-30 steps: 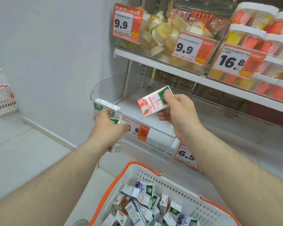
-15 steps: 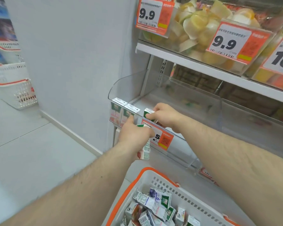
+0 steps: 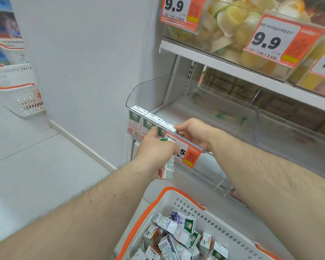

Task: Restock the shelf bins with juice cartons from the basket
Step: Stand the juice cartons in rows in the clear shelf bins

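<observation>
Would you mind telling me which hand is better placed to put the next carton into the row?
Left. The left hand already grips a juice carton just before the clear bin, while the right hand is busy at the third carton.

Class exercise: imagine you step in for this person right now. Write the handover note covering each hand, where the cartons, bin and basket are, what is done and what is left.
Left hand: grips a spare juice carton in front of the clear bin.
Right hand: inside the bin, fingers on the third carton, seating it against the front wall.
Done: three cartons stand in a row at the bin's left front.
Left: place the held carton next, then keep filling from the basket, which holds many more cartons.
</observation>
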